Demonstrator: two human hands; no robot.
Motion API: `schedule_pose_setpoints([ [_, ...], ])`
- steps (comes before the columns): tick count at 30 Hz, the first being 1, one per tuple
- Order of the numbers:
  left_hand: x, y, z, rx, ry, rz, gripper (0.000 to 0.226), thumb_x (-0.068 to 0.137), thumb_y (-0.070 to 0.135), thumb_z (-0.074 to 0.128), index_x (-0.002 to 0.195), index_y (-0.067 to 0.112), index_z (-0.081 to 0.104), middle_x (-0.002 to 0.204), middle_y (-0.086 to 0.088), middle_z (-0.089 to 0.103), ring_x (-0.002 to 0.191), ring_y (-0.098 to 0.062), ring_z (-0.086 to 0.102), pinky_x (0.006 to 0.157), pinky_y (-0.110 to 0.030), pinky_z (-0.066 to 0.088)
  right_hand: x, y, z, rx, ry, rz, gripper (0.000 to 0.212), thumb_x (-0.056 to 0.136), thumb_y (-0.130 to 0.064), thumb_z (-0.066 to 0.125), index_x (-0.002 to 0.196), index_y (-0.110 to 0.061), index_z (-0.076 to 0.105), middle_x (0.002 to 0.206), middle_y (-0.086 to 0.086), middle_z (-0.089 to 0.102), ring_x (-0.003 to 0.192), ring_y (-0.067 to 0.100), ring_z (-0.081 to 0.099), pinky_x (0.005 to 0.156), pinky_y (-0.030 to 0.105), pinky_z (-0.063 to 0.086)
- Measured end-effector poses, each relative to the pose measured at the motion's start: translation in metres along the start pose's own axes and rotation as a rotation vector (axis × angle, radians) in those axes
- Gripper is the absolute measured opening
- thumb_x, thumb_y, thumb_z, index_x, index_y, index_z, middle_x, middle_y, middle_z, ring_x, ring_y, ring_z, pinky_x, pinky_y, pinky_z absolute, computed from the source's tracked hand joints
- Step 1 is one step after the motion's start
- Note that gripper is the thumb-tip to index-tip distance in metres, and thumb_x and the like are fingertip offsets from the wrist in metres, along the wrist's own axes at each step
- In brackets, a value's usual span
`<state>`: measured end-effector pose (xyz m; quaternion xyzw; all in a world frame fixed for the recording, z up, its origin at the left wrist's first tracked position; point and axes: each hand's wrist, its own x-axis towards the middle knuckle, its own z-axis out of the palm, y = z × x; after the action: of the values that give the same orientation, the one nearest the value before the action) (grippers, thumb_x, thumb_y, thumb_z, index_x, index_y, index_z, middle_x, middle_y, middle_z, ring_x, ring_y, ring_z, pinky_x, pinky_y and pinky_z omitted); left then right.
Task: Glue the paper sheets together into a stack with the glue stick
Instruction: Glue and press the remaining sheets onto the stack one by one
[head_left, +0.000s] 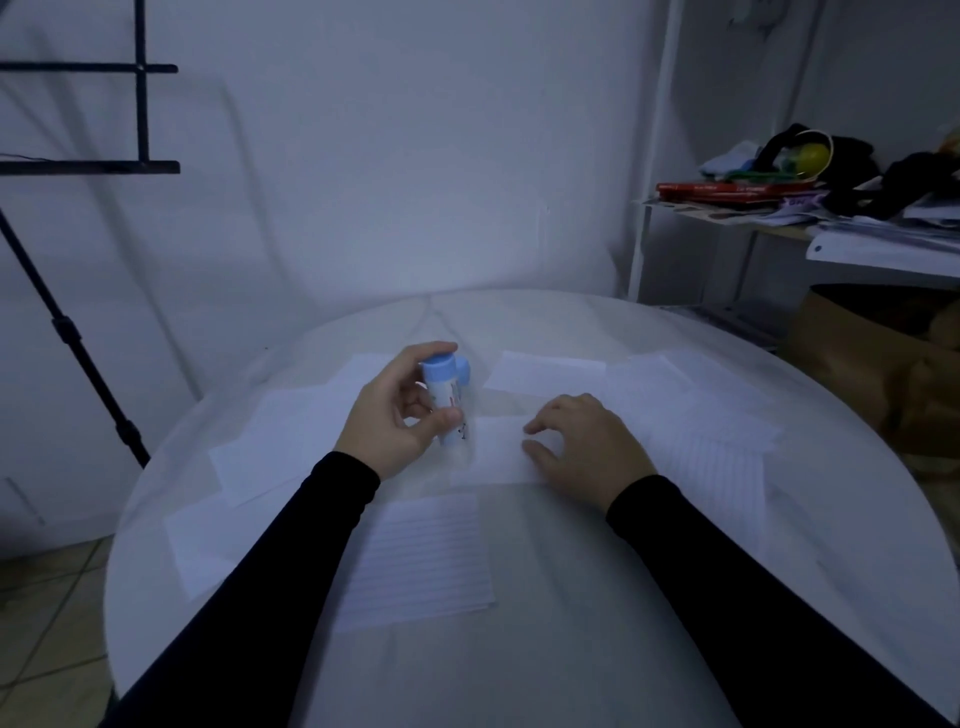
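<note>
A glue stick (448, 402) with a blue cap is being gripped upright by the left hand (400, 415), fingers and thumb curled round its barrel, just above the round white table (571, 623). A white sheet (498, 452) in the middle is being pressed down by the right hand (587, 441), its fingers spread and holding nothing. Other paper sheets are being left scattered around it, a lined sheet (421, 561) lying nearest the person, between the black sleeves.

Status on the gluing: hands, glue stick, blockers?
Left hand grips glue stick, cap end up. Right hand rests on centre sheet. Sheets lie loose around the table; nothing blocking.
</note>
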<state>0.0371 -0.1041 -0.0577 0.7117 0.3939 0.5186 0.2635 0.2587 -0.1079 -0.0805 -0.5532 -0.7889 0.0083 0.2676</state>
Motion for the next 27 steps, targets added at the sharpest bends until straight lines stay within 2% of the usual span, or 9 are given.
schedule_pose_setpoints([
  [5,0.000,0.001,0.005,0.016,-0.064,-0.008,0.054,0.067,0.010,0.072,0.114,0.034,0.058,0.096,-0.017,0.061,0.067,-0.020,0.055,0.069,-0.030,0.051,0.010,-0.022,0.011,-0.165,-0.109,0.106,0.043,0.086,-0.055,0.051,0.119,-0.029,0.063,0.125,-0.007,0.057,0.118,0.019,0.044,0.097,0.037,0.031],
  [9,0.001,-0.002,0.007,0.021,-0.072,-0.005,0.055,0.067,0.009,0.073,0.113,0.035,0.059,0.096,-0.014,0.060,0.071,-0.034,0.055,0.068,-0.030,0.051,0.011,-0.022,0.013,-0.114,-0.140,0.182,0.047,0.083,-0.059,0.053,0.116,-0.027,0.065,0.122,-0.010,0.057,0.117,0.019,0.043,0.095,0.038,0.031],
  [12,0.003,-0.003,0.008,0.050,-0.072,-0.002,0.055,0.067,0.010,0.072,0.115,0.035,0.058,0.096,0.002,0.061,0.073,-0.034,0.055,0.069,-0.028,0.051,0.011,-0.022,0.013,-0.091,-0.147,0.195,0.045,0.082,-0.059,0.055,0.112,-0.027,0.067,0.119,-0.011,0.056,0.116,0.018,0.043,0.093,0.037,0.031],
  [14,0.005,-0.003,0.009,0.076,-0.067,0.000,0.057,0.067,0.010,0.071,0.114,0.038,0.056,0.094,0.016,0.061,0.071,-0.026,0.056,0.071,-0.025,0.052,0.011,-0.022,0.013,-0.083,-0.152,0.201,0.045,0.082,-0.059,0.056,0.111,-0.027,0.067,0.119,-0.010,0.056,0.116,0.019,0.043,0.092,0.037,0.030],
  [15,0.006,-0.004,0.009,0.084,-0.065,-0.001,0.057,0.068,0.010,0.070,0.115,0.040,0.056,0.094,0.018,0.060,0.070,-0.020,0.056,0.071,-0.024,0.052,0.011,-0.022,0.013,-0.078,-0.154,0.206,0.045,0.082,-0.059,0.056,0.111,-0.027,0.067,0.119,-0.010,0.056,0.116,0.019,0.043,0.092,0.037,0.030],
  [19,0.011,-0.008,0.010,0.112,-0.049,-0.003,0.060,0.073,0.003,0.073,0.118,0.038,0.055,0.096,0.004,0.062,0.068,-0.010,0.053,0.073,-0.024,0.051,0.010,-0.023,0.012,-0.073,-0.151,0.228,0.046,0.082,-0.061,0.055,0.111,-0.027,0.067,0.117,-0.009,0.055,0.114,0.019,0.043,0.091,0.037,0.031],
  [22,0.016,-0.009,0.012,0.144,-0.040,-0.004,0.062,0.076,-0.003,0.071,0.118,0.039,0.054,0.092,0.007,0.061,0.065,-0.004,0.051,0.072,-0.020,0.048,0.010,-0.024,0.013,-0.063,-0.148,0.235,0.047,0.082,-0.061,0.055,0.112,-0.028,0.067,0.115,-0.008,0.055,0.113,0.018,0.044,0.091,0.037,0.031],
  [27,0.028,-0.013,0.014,0.174,-0.003,-0.024,0.065,0.076,-0.001,0.070,0.112,0.050,0.051,0.088,0.004,0.061,0.066,-0.010,0.055,0.072,-0.026,0.050,0.008,-0.023,0.012,-0.057,-0.171,0.228,0.048,0.083,-0.062,0.053,0.115,-0.028,0.066,0.115,-0.006,0.055,0.112,0.018,0.045,0.092,0.037,0.033],
])
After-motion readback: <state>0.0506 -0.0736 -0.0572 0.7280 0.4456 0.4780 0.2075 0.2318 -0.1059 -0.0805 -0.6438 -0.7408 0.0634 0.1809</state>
